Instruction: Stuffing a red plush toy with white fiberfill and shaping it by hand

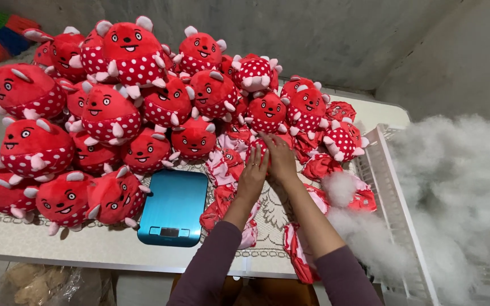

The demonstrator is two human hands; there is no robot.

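A big heap of stuffed red plush toys [109,113] with white-dotted bellies and pink spikes covers the left and back of the table. In the middle lie several flat, unstuffed red toy skins [225,164]. My left hand [253,173] rests flat, fingers spread, on the skins. My right hand [280,156] presses a small red toy [258,146] just beyond my left fingertips. Both arms wear purple sleeves.
A teal kitchen scale [172,207] lies on the lace-patterned tablecloth [267,226] left of my arms. At the right a white plastic crate [389,187] holds fluffy white stuffing [460,164], with a tuft [338,187] on the table. A plastic bag [41,283] lies below the table edge.
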